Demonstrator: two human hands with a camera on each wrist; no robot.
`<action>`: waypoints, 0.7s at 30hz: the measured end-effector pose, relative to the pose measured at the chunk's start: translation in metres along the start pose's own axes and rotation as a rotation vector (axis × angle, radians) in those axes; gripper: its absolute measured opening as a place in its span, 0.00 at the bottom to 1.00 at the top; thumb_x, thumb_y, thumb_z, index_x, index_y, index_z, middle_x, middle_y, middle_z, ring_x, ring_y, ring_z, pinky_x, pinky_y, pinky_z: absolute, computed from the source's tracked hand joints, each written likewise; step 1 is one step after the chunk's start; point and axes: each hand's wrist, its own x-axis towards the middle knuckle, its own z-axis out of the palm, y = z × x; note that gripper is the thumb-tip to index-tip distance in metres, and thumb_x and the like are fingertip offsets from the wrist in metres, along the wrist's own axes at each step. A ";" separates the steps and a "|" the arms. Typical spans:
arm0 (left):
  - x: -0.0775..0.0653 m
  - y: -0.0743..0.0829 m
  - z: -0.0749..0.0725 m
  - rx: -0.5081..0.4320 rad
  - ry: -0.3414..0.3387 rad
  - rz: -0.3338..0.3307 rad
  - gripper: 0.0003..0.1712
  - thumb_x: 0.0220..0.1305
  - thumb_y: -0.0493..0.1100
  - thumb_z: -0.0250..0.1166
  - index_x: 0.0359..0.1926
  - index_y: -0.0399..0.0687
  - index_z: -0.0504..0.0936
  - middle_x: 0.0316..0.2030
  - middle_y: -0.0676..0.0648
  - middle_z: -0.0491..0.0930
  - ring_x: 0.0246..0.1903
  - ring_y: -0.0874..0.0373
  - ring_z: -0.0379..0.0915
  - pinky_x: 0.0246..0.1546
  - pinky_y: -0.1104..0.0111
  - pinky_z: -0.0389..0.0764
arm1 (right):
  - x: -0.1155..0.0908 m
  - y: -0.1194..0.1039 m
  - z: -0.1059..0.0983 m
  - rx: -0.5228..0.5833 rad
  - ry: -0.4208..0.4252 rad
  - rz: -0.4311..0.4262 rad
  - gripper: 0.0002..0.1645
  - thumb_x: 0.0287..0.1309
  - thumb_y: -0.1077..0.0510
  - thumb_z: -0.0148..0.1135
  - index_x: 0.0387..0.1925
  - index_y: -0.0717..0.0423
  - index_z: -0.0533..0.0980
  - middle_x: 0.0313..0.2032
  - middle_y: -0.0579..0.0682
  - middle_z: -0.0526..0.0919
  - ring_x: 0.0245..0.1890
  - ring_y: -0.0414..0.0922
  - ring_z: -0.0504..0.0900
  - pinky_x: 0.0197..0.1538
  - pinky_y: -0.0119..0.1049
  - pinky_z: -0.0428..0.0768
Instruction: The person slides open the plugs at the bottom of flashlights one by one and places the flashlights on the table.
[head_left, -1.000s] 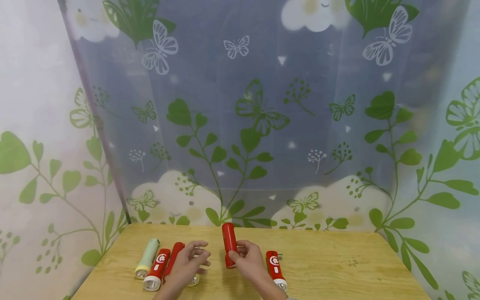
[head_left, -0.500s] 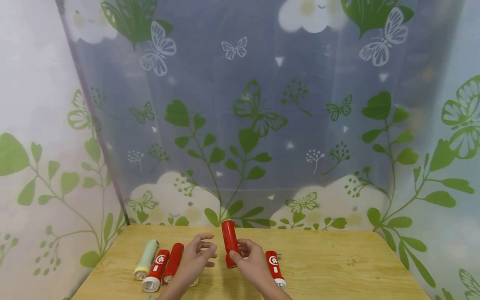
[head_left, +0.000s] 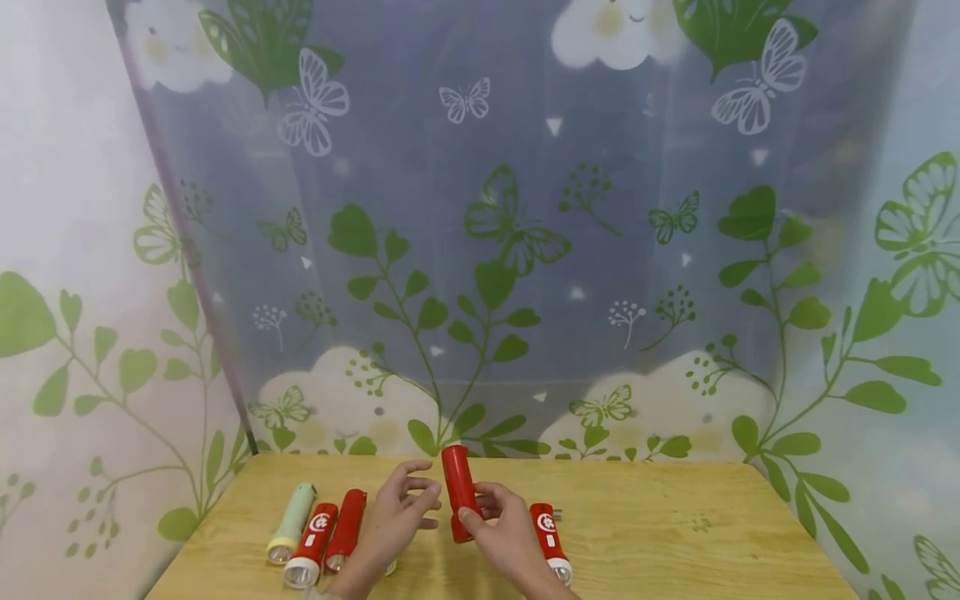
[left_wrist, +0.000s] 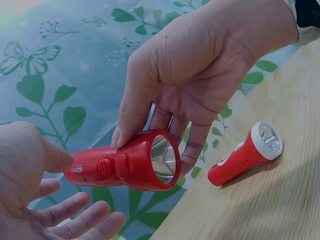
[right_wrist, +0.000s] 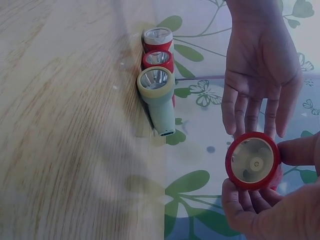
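Note:
My right hand point(head_left: 506, 525) holds a red flashlight point(head_left: 457, 479) between thumb and fingers, gripping it near its lamp end. In the head view its tail points up and away. The left wrist view shows the switch on the side of this flashlight point(left_wrist: 100, 162); in the right wrist view its clear lens point(right_wrist: 252, 160) with a red rim faces the camera. My left hand point(head_left: 401, 508) hovers just left of it with fingers relaxed and spread. Its thumb overlaps the flashlight's tail end in the left wrist view.
Left on the wooden table point(head_left: 637, 517) lie a pale green flashlight point(head_left: 294, 518), a red one with a white head point(head_left: 313, 542) and a plain red one point(head_left: 347, 529). Another is mostly hidden behind my left wrist. A red-and-white flashlight point(head_left: 550, 537) lies right. Patterned curtains point(head_left: 525, 333) stand behind.
My left hand has moved right, closer to the held flashlight, uncovering more of the plain red one. The right hand keeps its grip almost in place.

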 end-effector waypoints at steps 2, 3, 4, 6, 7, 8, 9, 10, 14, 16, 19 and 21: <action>0.001 0.000 0.000 -0.014 -0.006 0.011 0.28 0.74 0.45 0.61 0.69 0.40 0.66 0.56 0.31 0.77 0.42 0.52 0.83 0.40 0.54 0.89 | -0.001 -0.001 0.000 -0.011 0.007 -0.009 0.28 0.62 0.57 0.68 0.60 0.68 0.75 0.46 0.58 0.86 0.43 0.47 0.82 0.42 0.40 0.82; 0.001 0.001 0.001 -0.023 -0.011 0.016 0.28 0.74 0.44 0.60 0.69 0.40 0.65 0.56 0.31 0.77 0.42 0.51 0.83 0.40 0.54 0.89 | -0.001 -0.001 0.000 -0.018 0.010 -0.012 0.29 0.62 0.57 0.68 0.60 0.68 0.75 0.46 0.58 0.86 0.44 0.47 0.82 0.41 0.40 0.82; 0.002 0.001 0.001 -0.029 -0.014 0.019 0.28 0.74 0.43 0.60 0.69 0.40 0.65 0.56 0.30 0.77 0.42 0.51 0.83 0.40 0.54 0.89 | -0.002 0.000 0.000 -0.024 0.013 -0.015 0.29 0.62 0.58 0.68 0.60 0.68 0.75 0.46 0.58 0.86 0.44 0.47 0.82 0.41 0.39 0.82; 0.002 0.001 0.000 -0.036 -0.023 0.024 0.27 0.75 0.42 0.60 0.69 0.40 0.64 0.56 0.30 0.76 0.42 0.50 0.83 0.40 0.54 0.89 | -0.002 0.000 0.000 -0.032 0.012 -0.016 0.29 0.62 0.58 0.68 0.61 0.68 0.75 0.46 0.58 0.86 0.44 0.47 0.82 0.41 0.39 0.81; 0.003 0.001 0.000 -0.040 -0.028 0.025 0.27 0.75 0.41 0.59 0.70 0.40 0.64 0.56 0.29 0.76 0.42 0.49 0.83 0.40 0.54 0.89 | -0.003 0.000 0.000 -0.035 0.010 -0.016 0.29 0.62 0.58 0.68 0.61 0.68 0.74 0.46 0.58 0.86 0.44 0.47 0.82 0.42 0.39 0.81; 0.003 0.001 0.000 -0.040 -0.033 0.026 0.28 0.75 0.41 0.59 0.70 0.40 0.64 0.56 0.29 0.76 0.42 0.49 0.83 0.39 0.54 0.89 | -0.003 0.001 0.000 -0.036 0.008 -0.016 0.29 0.62 0.58 0.68 0.61 0.68 0.74 0.46 0.58 0.86 0.44 0.47 0.82 0.42 0.39 0.81; 0.003 0.001 0.000 -0.041 -0.038 0.027 0.28 0.75 0.42 0.59 0.70 0.40 0.64 0.56 0.29 0.76 0.42 0.49 0.83 0.39 0.55 0.89 | -0.003 0.001 0.000 -0.037 0.005 -0.016 0.29 0.62 0.58 0.68 0.61 0.68 0.74 0.46 0.58 0.86 0.44 0.47 0.82 0.42 0.39 0.81; 0.003 0.002 0.000 -0.040 -0.044 0.027 0.28 0.75 0.42 0.60 0.70 0.40 0.64 0.56 0.30 0.76 0.42 0.50 0.83 0.39 0.55 0.89 | -0.004 0.001 0.000 -0.035 0.002 -0.015 0.29 0.62 0.58 0.68 0.61 0.68 0.74 0.46 0.57 0.86 0.44 0.47 0.82 0.42 0.40 0.81; 0.004 0.003 0.000 -0.048 -0.071 0.027 0.30 0.75 0.44 0.60 0.71 0.41 0.62 0.57 0.31 0.75 0.41 0.53 0.83 0.40 0.55 0.89 | -0.004 0.001 -0.001 -0.023 -0.005 -0.013 0.29 0.62 0.57 0.68 0.61 0.68 0.74 0.46 0.58 0.86 0.44 0.47 0.82 0.43 0.40 0.82; 0.004 0.003 0.000 -0.053 -0.084 0.029 0.31 0.75 0.44 0.60 0.72 0.41 0.61 0.58 0.30 0.74 0.41 0.53 0.82 0.40 0.55 0.89 | -0.005 0.001 -0.001 -0.019 -0.006 -0.008 0.29 0.62 0.57 0.68 0.61 0.68 0.74 0.47 0.58 0.86 0.45 0.47 0.83 0.43 0.40 0.82; 0.004 0.003 0.001 -0.064 -0.091 0.022 0.31 0.75 0.44 0.59 0.72 0.40 0.60 0.58 0.30 0.74 0.42 0.52 0.83 0.40 0.55 0.89 | -0.005 0.001 -0.001 -0.019 -0.008 -0.003 0.29 0.62 0.57 0.68 0.61 0.68 0.74 0.47 0.58 0.86 0.44 0.47 0.83 0.42 0.40 0.82; 0.004 0.002 0.002 -0.068 -0.085 0.014 0.31 0.75 0.43 0.59 0.72 0.40 0.60 0.58 0.30 0.74 0.42 0.52 0.83 0.39 0.55 0.89 | -0.006 0.001 0.000 -0.023 -0.013 0.002 0.30 0.62 0.57 0.69 0.61 0.68 0.74 0.46 0.58 0.86 0.44 0.47 0.83 0.42 0.40 0.82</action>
